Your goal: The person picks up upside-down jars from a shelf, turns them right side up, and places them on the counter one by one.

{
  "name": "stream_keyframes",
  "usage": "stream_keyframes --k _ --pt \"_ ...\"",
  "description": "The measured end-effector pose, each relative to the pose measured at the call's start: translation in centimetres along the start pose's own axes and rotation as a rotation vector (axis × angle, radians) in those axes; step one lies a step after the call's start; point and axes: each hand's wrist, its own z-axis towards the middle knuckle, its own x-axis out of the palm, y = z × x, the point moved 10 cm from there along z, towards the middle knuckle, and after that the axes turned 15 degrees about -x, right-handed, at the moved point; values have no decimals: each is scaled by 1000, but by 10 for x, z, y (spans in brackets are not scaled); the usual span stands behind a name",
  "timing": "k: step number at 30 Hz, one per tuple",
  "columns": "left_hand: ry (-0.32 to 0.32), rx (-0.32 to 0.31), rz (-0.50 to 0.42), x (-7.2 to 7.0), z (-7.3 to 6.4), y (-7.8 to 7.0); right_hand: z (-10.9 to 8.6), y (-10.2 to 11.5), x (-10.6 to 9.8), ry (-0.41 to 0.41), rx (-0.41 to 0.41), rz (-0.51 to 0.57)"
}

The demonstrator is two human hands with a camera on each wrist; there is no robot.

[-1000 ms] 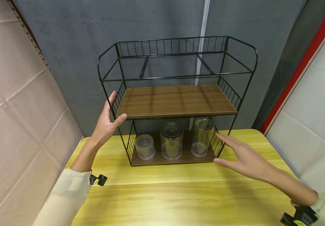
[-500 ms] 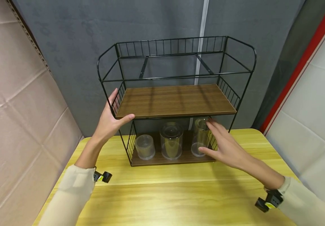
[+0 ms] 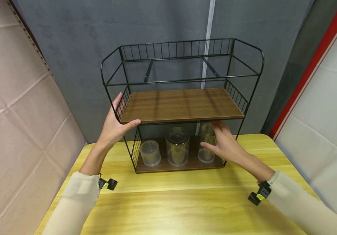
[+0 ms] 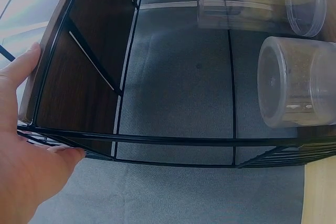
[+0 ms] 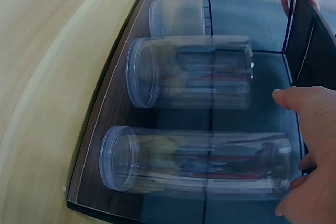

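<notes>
A black wire rack (image 3: 183, 79) with a brown wooden middle shelf (image 3: 183, 102) stands on the table. My left hand (image 3: 109, 133) grips its left side, thumb over the middle shelf's front corner and fingers along the side wires. Three clear jars stand upright on the bottom shelf (image 3: 192, 165): a short one (image 3: 150, 153) at left, a wide one (image 3: 178, 148) in the middle and a tall, narrow one (image 3: 205, 156) at right. At the top of the tall jar, my right hand (image 3: 228, 147) reaches in with fingers partly hidden under the middle shelf; its thumb stands apart (image 5: 310, 129).
The rack's top level has an open frame with two black crossbars (image 3: 148, 70). Yellow wood-grain table (image 3: 171, 202) extends in front. A grey curtain (image 3: 77, 65) hangs close behind, with pale cloth panels on both sides.
My right hand has moved left and inward from outside the rack's right side to the tall jar's top. My left thumb has slid further over the shelf's front edge.
</notes>
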Motion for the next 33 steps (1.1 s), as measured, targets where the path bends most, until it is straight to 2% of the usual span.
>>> stream_keyframes --k 9,18,33 --pt "-2 4 -13 0 0 1 6 -21 12 -22 45 19" --pt "-1 13 -19 1 0 1 6 -32 18 -24 90 40" --pt "-7 12 -36 1 -2 3 4 -27 11 -81 37 42"
